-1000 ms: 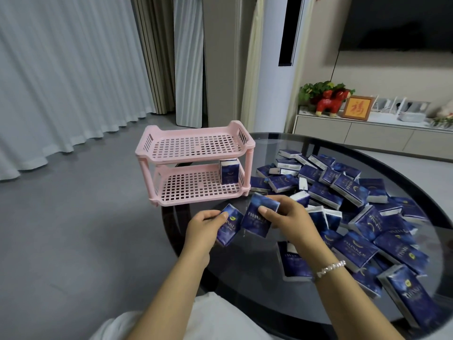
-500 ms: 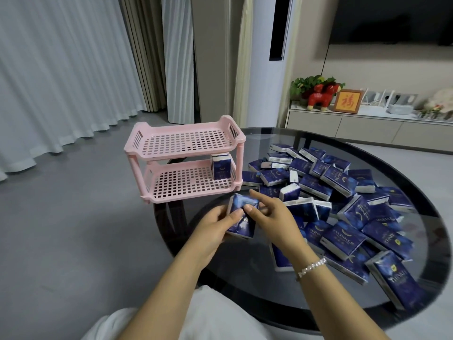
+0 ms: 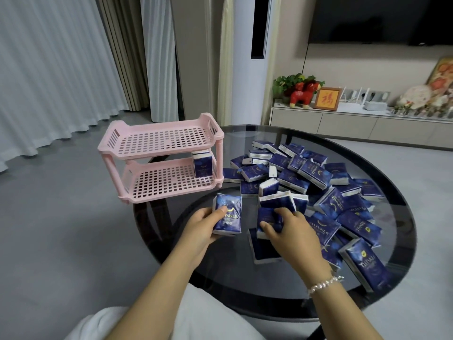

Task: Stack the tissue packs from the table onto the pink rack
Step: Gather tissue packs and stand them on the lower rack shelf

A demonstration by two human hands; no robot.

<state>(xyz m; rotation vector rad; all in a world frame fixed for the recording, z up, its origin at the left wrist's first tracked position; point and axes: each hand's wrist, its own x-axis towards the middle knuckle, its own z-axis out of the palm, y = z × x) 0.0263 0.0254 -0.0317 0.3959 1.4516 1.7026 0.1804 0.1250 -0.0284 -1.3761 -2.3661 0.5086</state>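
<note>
Round dark glass table (image 3: 245, 278) fills the lower right of the head view; pink rack (image 3: 161, 157), two perforated tiers, sits at the table's 10 o'clock edge, partly overhanging it. Top tier holds nothing visible. Lower tier carries one upright tissue pack (image 3: 202, 165) standing in its right rear corner, against the end wall. Left hand (image 3: 202, 225) at about 7 o'clock on the table grips held packs (image 3: 228, 214), blue with a crescent moon and "TWINKLE" lettering; thumb lies across the front face, fingers curl behind. The white edges suggest more than one pack in the grip, but the count cannot be told. These are lifted clear of the glass, just in front of the rack's lower tier, not touching it. Right hand (image 3: 291, 231) near the table's centre, fingers bent down and closing around another pack (image 3: 268, 220) at the near edge of the loose pile (image 3: 318, 182); thumb on its left side, fingertips over the top edge. The pile spreads from 12 to 4 o'clock on the table, packs lying flat, tilted and overlapping. A beaded bracelet (image 3: 323, 285) circles the right wrist. Background at 1 o'clock: low cabinet (image 3: 343, 123) with a red horse figurine (image 3: 302, 93) and a framed picture (image 3: 327, 98).
</note>
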